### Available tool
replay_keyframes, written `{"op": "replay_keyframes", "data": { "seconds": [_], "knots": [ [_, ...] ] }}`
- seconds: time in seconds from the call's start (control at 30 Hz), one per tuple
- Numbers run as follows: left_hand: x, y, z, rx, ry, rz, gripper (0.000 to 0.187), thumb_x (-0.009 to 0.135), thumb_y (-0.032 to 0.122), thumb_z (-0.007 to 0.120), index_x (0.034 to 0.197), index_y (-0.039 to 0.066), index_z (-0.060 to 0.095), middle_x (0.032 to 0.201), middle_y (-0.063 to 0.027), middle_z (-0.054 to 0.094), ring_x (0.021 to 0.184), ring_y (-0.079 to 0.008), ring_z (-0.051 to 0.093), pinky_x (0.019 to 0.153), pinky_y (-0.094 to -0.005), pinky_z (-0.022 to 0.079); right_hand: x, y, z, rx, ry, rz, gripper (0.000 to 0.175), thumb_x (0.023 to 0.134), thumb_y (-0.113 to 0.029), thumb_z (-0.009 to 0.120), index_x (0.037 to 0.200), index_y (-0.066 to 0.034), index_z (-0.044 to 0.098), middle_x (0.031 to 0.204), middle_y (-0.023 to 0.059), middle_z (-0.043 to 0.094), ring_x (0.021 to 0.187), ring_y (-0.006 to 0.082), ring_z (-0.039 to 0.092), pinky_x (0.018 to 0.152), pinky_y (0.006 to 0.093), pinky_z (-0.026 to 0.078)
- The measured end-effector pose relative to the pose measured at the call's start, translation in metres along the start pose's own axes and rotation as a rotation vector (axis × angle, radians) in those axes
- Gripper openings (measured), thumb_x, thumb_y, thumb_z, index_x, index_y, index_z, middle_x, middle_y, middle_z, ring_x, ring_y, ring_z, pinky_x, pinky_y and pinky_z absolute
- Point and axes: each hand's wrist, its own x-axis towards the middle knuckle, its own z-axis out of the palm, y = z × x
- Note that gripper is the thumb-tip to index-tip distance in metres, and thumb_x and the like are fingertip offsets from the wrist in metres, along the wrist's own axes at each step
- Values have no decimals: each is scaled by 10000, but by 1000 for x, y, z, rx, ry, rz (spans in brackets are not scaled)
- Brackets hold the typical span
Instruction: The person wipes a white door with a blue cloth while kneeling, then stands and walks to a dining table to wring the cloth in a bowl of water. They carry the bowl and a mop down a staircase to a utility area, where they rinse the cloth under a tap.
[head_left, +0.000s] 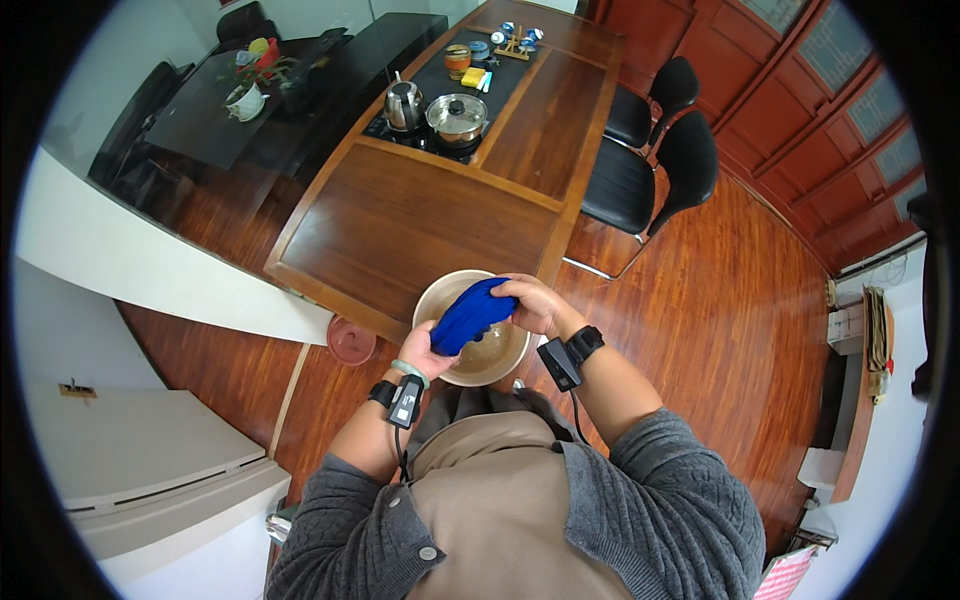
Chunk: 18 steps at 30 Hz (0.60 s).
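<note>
A bundle of bright blue yarn or cloth (471, 315) spans the gap between my two hands. My left hand (424, 351) grips its lower left end, while my right hand (531, 303) holds the upper right end, thumb on top. Beneath the bundle is a round cream-coloured basin (517, 361) with liquid in it. The bundle hides part of the basin's inside, and I cannot tell whether it touches the liquid. The basin is at the near end of the wooden table (420, 217).
A glass-lidded pot (457, 120) and a steel kettle (405, 106) stand farther up the table. A pink bin (351, 340) is on the floor at left. Black chairs (622, 187) line the right side. A white wall edge (180, 255) runs along the left.
</note>
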Motion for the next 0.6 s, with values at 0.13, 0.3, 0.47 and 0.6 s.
{"op": "replay_keyframes", "data": {
  "seconds": [0.13, 0.3, 0.47, 0.6],
  "knots": [
    [-4, -3, 13, -7, 2, 79, 305, 907, 197, 465, 1179, 69, 511, 1160, -130, 573, 1022, -272, 572, 852, -431, 495, 30, 45, -33, 104, 217, -32, 248, 898, -199, 629, 1080, -36, 587, 1007, 57, 643, 890, 157, 619, 818, 327, 516],
    [4, -10, 13, 76, -98, 75, 283, 858, 196, 491, 1113, 93, 555, 1125, -110, 605, 1011, -281, 585, 862, -444, 482, 50, 100, -47, 160, 229, 1, 524, 903, -516, 547, 1252, -126, 542, 1244, 63, 578, 1146, 208, 527, 1006, 380, 387],
    [12, -10, -1, 104, -80, 24, 242, 847, 206, 494, 1059, 115, 569, 1088, -96, 614, 988, -262, 587, 819, -420, 483, 47, 106, -48, 352, 134, 127, 644, 873, -622, 507, 1303, -143, 516, 1331, 63, 535, 1235, 223, 475, 1050, 405, 354],
    [19, -6, -20, 84, -92, -25, 275, 843, 196, 496, 1094, 115, 571, 1098, -95, 614, 992, -256, 585, 818, -420, 479, 40, 97, -39, 303, 135, 153, 622, 866, -577, 564, 1308, -143, 511, 1345, 60, 523, 1248, 216, 466, 1047, 412, 367]
  ]
}}
